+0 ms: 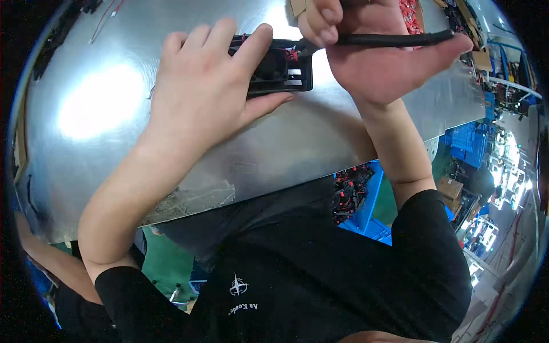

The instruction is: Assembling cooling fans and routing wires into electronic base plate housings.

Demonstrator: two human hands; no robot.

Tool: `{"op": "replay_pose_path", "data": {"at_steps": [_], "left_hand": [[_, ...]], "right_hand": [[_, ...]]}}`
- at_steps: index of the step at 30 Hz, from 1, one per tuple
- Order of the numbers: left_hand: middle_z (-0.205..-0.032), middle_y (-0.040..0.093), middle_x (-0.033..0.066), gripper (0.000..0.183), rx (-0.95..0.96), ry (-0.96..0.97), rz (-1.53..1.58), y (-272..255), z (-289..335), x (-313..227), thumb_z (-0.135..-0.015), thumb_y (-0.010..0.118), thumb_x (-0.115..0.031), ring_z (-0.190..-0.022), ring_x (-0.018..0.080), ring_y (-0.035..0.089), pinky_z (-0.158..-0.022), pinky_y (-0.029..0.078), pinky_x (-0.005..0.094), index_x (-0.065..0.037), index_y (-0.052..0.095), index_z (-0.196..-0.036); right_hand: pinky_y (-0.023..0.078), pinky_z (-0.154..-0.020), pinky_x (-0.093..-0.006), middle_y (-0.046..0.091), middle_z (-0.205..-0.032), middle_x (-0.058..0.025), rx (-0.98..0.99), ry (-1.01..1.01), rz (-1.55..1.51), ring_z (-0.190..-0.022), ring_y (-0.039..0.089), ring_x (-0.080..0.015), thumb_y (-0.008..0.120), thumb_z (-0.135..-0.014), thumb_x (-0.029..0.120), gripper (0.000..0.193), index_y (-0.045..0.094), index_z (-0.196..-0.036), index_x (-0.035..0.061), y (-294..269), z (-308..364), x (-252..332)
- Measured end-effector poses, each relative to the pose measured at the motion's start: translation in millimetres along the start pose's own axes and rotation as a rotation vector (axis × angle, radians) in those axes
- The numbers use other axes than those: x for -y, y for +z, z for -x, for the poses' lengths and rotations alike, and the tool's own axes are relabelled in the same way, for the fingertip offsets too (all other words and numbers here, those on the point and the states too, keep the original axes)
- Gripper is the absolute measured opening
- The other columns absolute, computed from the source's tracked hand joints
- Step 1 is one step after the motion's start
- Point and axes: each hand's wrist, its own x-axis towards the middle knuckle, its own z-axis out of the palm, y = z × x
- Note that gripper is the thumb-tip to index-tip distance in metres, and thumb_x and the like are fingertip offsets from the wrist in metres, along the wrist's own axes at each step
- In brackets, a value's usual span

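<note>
Black slotted housing, red inside | left hand grips it | right hand holds black cord

The left hand covers the left part of a black plastic housing. The right hand, cut off by the top edge, partly hides a heap of red parts. A co-worker's forearm is cropped at the left rim.

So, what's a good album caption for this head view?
Left hand holds a slotted black casing, right hand a slim black rod.
</note>
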Motion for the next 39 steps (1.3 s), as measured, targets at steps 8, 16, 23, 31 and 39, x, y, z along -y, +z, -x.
{"op": "replay_pose_path", "data": {"at_steps": [8, 16, 23, 31, 39], "left_hand": [[-0.108, 0.058, 0.0094, 0.079, -0.004, -0.011, 0.003, 5, -6, -4, -0.082, 0.079, -0.061, -0.099, 0.0304, 0.062, -0.084, 0.045, 0.044, -0.015, 0.062, -0.143], [-0.107, 0.057, 0.0093, 0.08, -0.007, -0.016, -0.036, 1, -2, -4, -0.081, 0.079, -0.06, -0.098, 0.0303, 0.061, -0.084, 0.045, 0.0439, -0.015, 0.062, -0.145], [-0.107, 0.057, 0.0099, 0.079, -0.011, 0.005, -0.029, -4, -7, -3, -0.082, 0.079, -0.059, -0.098, 0.0309, 0.062, -0.083, 0.046, 0.0439, -0.014, 0.062, -0.144], [-0.105, 0.057, 0.0106, 0.075, -0.007, -0.021, -0.01, 3, -8, -6, -0.081, 0.081, -0.058, -0.097, 0.0327, 0.063, -0.082, 0.047, 0.0445, -0.014, 0.061, -0.139], [-0.105, 0.057, 0.0108, 0.073, -0.023, 0.127, 0.133, 1, -20, 13, -0.079, 0.085, -0.051, -0.098, 0.0344, 0.063, -0.086, 0.048, 0.046, -0.013, 0.062, -0.137]], "right_hand": [[0.043, -0.073, -0.0334, 0.055, -0.088, -0.0106, -0.013, -0.088, 0.008, -0.08, 0.052, -0.0202, 0.026, -0.063, 0.117, 0.134, 0.055, -0.126, 0.0027, 2, 4, 0], [0.044, -0.076, -0.0343, 0.054, -0.089, -0.01, 0.012, -0.05, -0.106, -0.082, 0.053, -0.0211, 0.027, -0.06, 0.118, 0.135, 0.055, -0.124, 0.0031, -1, 2, -5], [0.041, -0.073, -0.0338, 0.05, -0.086, -0.0086, -0.004, -0.049, -0.011, -0.078, 0.047, -0.0192, 0.024, -0.059, 0.119, 0.133, 0.054, -0.118, 0.0038, -3, -1, -8], [0.038, -0.069, -0.03, 0.043, -0.08, -0.0034, 0.417, -0.229, -0.036, -0.07, 0.039, -0.0144, 0.018, -0.041, 0.122, 0.141, 0.053, -0.108, 0.0029, -10, -17, -24], [0.037, -0.065, -0.033, 0.044, -0.075, -0.0049, -0.011, -0.099, -0.039, -0.067, 0.043, -0.0175, 0.028, -0.062, 0.117, 0.127, 0.057, -0.111, 0.0034, 4, -4, 3]]}}
